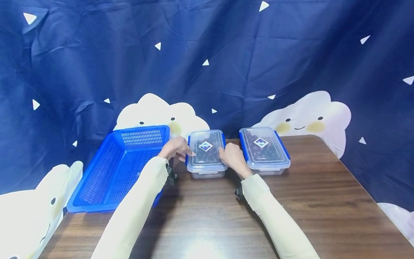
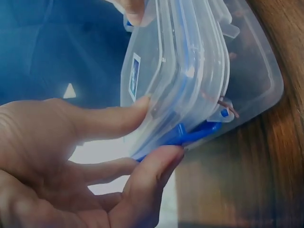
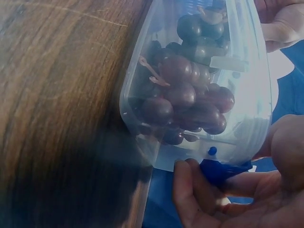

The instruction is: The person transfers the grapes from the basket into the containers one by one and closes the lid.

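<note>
A clear plastic food container [image 1: 207, 160] with a transparent lid, blue side latches and a diamond-shaped label sits on the table between my hands. Dark grapes [image 3: 180, 92] with pinkish stems show through its wall in the right wrist view. My left hand [image 1: 177, 148] is at its left side, thumb on the lid's edge and fingertips at a blue latch [image 2: 197, 135] that sticks out from the side. On the opposite side my right hand [image 1: 233, 158] grips the edge, its fingers curled at the other blue latch [image 3: 221, 171].
A second lidded container [image 1: 265, 153] with grapes stands just right of my right hand. At the left lies a large blue perforated basket [image 1: 93, 207], partly behind my left sleeve. The wooden table [image 1: 323, 201] meets a blue cloud-print curtain [image 1: 226, 54] at the back.
</note>
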The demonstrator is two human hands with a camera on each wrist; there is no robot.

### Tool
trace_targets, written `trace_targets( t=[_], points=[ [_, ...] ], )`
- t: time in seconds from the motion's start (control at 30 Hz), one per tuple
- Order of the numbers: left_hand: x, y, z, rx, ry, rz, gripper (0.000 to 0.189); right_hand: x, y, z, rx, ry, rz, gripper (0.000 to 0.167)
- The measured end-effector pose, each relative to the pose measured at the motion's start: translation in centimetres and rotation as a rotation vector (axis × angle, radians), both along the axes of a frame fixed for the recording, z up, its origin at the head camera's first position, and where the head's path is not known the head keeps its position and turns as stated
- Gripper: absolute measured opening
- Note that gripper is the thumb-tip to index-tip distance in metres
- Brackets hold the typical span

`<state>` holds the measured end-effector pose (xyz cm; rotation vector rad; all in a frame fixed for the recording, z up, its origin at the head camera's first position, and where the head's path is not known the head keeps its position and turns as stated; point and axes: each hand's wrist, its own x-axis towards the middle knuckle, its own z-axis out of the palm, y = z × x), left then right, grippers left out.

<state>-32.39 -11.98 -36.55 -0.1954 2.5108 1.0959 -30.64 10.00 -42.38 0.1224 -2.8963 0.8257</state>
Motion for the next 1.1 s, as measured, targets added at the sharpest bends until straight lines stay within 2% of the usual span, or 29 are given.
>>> trace_targets(
  t=[0.2,0.4,0.6,0.73,0.87,0.97,1.03,1.1],
  points=[
    [0.3,-0.1,-0.2,0.0,0.035,0.026,0.026,0.2,-0.1,-0.2,-0.021,-0.007,-0.009,0.04],
    [0.5,0.0,-0.5,-0.047,0.061,0.014,0.032,0.5,-0.1,-0.6,-0.03,-0.004,-0.018,0.04],
    [0.3,0.0,-0.6,-0.057,0.081,0.017,0.031,0.5,-0.2,-0.5,-0.027,-0.009,-0.028,0.039],
    [0.2,-0.4,-0.5,0.021,0.065,0.021,0.034,0.3,0.0,-0.2,-0.016,-0.026,-0.018,0.04],
    [0.2,-0.8,-0.1,0.128,0.044,0.039,0.054,-0.1,0.2,0.2,-0.037,-0.034,-0.016,0.041],
    [0.3,-0.9,0.2,0.108,0.056,0.006,0.06,-0.2,0.3,0.3,-0.061,-0.033,0.001,0.041],
    [0.6,-1.1,0.5,0.07,0.072,-0.039,0.055,0.0,0.6,0.2,-0.074,-0.029,0.026,0.041],
    [1.1,-1.5,0.9,0.036,0.119,-0.08,0.05,0.4,1.0,0.3,-0.092,-0.02,0.064,0.042]
  ],
)
